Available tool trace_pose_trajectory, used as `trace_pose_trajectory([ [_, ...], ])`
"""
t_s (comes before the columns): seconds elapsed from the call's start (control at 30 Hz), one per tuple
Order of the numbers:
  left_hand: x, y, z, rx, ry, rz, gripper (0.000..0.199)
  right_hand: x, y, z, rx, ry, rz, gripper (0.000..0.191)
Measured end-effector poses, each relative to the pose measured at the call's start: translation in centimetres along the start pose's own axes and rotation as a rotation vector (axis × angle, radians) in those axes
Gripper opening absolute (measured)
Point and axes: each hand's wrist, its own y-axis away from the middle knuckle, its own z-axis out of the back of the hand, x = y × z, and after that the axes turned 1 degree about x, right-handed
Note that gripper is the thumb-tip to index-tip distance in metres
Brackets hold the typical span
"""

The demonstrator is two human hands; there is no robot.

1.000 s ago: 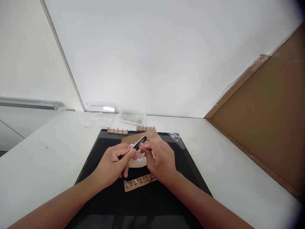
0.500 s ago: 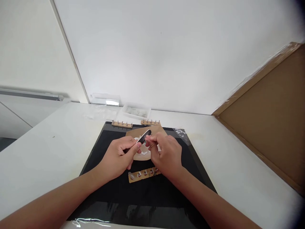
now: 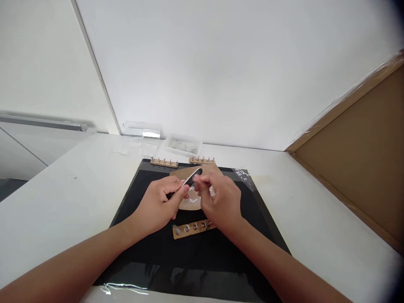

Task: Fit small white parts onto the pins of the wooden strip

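Note:
My left hand [image 3: 159, 201] grips a slim black nail file [image 3: 198, 173] with a pale edge and a rounded end, tilted up to the right. Against its upper part, my right hand [image 3: 222, 195] is closed in a pinch; what the fingertips hold is too small and blurred to make out. Below both hands lies a brown paper sheet [image 3: 186, 205] bearing several small white pieces [image 3: 193, 201]. Nearer to me, a wooden strip [image 3: 181, 235] carries several metal posts with clear, nail-shaped tips, its right end partly hidden by my right hand.
Two more wooden strips with metal posts, one on the left [image 3: 164, 163] and one on the right [image 3: 202, 160], stand along the back of the black mat [image 3: 151, 252]. Behind them is a clear plastic box [image 3: 183, 146]. White stickers [image 3: 241, 172] lie at the mat's back right corner.
My right fingertips have shifted slightly along the file and are now blurred. The whole view has moved a little; my left hand keeps its hold on the nail file.

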Motion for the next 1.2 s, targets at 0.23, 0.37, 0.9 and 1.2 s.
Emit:
trace_pose_trajectory([
  [0.23, 0.00, -0.11, 0.12, -0.014, 0.030, 0.015, 0.043, 0.25, 0.01, 0.02, 0.005, 0.001, 0.060, 0.018],
  [0.37, 0.28, -0.24, 0.14, 0.002, 0.090, 0.047, 0.043, -0.04, 0.00, -0.06, 0.020, 0.008, 0.046, 0.021],
  [0.9, 0.36, -0.12, 0.18, 0.008, 0.099, 0.024, 0.043, -0.01, -0.31, 0.39, 0.020, 0.022, 0.135, 0.022],
  [1.2, 0.14, -0.03, 0.07, -0.017, 0.038, -0.012, 0.042, -0.48, -0.54, 0.46, -0.008, 0.018, 0.066, 0.023],
])
